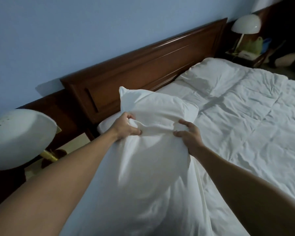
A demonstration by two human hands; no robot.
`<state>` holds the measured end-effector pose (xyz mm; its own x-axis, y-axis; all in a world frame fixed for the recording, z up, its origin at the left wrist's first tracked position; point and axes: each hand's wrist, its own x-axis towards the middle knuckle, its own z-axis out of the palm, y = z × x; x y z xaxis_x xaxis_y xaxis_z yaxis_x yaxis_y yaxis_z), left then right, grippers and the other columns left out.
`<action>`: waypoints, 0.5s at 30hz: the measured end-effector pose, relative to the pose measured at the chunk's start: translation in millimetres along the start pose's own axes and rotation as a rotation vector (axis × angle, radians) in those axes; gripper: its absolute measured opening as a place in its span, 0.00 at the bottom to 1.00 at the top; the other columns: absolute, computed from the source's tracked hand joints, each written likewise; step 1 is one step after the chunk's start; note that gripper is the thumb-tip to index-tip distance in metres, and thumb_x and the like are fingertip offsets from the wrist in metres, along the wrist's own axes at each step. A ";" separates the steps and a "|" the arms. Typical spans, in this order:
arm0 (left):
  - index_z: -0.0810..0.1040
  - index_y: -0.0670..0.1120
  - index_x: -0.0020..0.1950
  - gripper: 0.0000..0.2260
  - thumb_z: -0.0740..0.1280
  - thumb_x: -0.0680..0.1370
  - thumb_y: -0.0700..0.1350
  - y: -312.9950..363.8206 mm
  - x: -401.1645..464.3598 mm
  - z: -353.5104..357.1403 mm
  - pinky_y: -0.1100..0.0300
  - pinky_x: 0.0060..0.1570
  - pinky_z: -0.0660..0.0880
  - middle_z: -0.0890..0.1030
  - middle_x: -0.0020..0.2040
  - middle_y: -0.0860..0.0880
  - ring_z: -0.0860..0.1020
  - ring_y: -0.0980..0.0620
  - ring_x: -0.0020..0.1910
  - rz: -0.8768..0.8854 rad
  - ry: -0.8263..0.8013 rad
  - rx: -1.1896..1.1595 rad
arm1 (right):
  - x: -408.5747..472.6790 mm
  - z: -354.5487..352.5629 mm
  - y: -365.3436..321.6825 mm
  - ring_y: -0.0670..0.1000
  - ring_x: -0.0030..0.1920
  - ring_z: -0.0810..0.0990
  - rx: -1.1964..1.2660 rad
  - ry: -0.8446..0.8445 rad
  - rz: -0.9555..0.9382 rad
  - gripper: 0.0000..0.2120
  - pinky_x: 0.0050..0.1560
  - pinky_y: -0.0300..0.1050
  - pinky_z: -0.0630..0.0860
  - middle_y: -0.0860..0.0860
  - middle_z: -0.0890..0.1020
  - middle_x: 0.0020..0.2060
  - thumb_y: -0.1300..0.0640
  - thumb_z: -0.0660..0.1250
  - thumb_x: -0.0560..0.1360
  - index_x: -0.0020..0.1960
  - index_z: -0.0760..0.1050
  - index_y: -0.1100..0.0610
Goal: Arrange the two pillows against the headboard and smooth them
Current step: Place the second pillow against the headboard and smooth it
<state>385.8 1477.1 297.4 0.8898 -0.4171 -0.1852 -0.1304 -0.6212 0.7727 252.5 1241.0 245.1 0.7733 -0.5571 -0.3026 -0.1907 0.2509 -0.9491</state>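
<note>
I hold a white pillow (150,160) lifted over the near side of the bed, its far corner pointing toward the brown wooden headboard (143,65). My left hand (126,127) pinches a fold of its cover on the left. My right hand (190,134) grips the bunched fabric on the right. A second white pillow (213,75) lies flat at the far end of the bed, close to the headboard. The lower end of the held pillow runs out of the bottom of the frame.
A white quilted duvet (254,120) covers the bed. A white dome lamp (20,137) stands on the near bedside table at the left. Another dome lamp (246,23) and several small items sit on the far bedside table. The wall is pale blue.
</note>
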 end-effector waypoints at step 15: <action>0.72 0.45 0.59 0.32 0.81 0.59 0.44 30.2 416.7 37.1 0.58 0.44 0.77 0.78 0.48 0.51 0.77 0.55 0.44 0.109 -0.329 0.048 | 311.5 51.9 -17.0 0.59 0.57 0.82 0.079 0.437 0.053 0.30 0.57 0.57 0.83 0.56 0.80 0.60 0.72 0.74 0.65 0.64 0.81 0.54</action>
<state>736.4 1259.8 221.1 0.6818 -0.6695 -0.2948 -0.2447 -0.5885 0.7705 528.1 1104.3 171.5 0.4326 -0.8196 -0.3757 -0.1631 0.3387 -0.9267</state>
